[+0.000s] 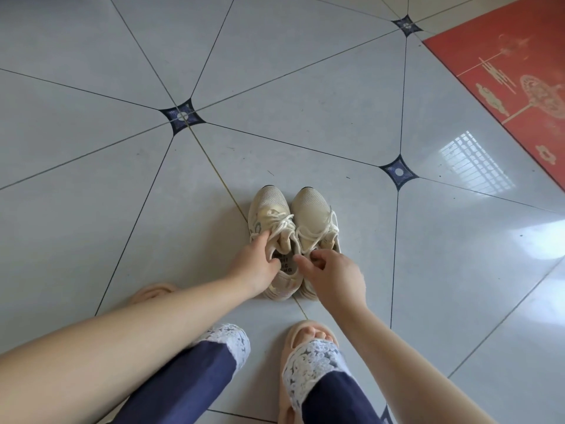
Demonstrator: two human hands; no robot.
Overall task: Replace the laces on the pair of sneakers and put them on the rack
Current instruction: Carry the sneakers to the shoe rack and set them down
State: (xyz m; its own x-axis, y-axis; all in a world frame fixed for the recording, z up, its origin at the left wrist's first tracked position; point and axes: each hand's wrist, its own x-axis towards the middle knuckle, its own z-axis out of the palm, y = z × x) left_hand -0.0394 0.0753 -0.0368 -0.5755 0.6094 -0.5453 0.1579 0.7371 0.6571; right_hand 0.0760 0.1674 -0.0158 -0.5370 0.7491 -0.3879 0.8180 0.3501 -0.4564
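Beige mesh left sneaker & right sneaker stand upright on grey tile floor, side by side, touching, toes pointing away. Cream laces threaded in both, loosely tied w/ slack loops.

A glossy pale grey tiled floor with thin dark grout lines has small dark blue star-shaped insets at the tile corners. A red rectangular mat with gold ornaments lies on it. Just beside the mat's near edge, a bright barred window reflection shines on the tile. Well apart from the mat are beige open-toed slippers and navy trouser legs with white lace cuffs.
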